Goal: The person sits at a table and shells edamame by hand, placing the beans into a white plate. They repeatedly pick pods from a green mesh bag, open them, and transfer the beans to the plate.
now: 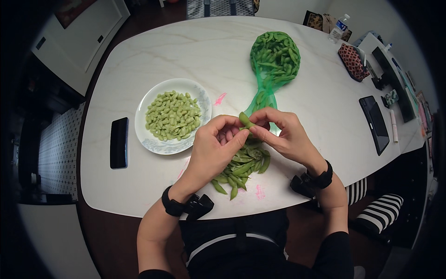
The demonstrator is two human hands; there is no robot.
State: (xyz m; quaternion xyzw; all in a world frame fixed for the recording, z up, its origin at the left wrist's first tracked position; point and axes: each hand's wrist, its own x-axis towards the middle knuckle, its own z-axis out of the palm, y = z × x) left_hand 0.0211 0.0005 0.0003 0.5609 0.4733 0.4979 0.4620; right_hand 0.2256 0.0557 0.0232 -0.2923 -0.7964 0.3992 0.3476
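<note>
An edamame pod (246, 120) is pinched between my two hands over the near middle of the table. My left hand (221, 136) grips its left side with thumb and fingertips, and my right hand (278, 130) holds its right side the same way. Beneath the hands lies a loose pile of green pods (240, 171), partly covered by them. To the left, a white plate with a blue floral rim (146, 143) bears a heap of shelled edamame beans (173, 115). Beyond my right hand, a green mesh bag (275, 57) bulges with more pods, its neck trailing toward me.
A smartphone (119, 143) lies at the left. On the right are a black tablet (374, 125), a pink-and-white marker (394, 126), a patterned pouch (352, 62) and a water bottle (338, 29). Pink smears (220, 99) mark the marble-look table (181, 45). A striped seat (379, 212) stands below right.
</note>
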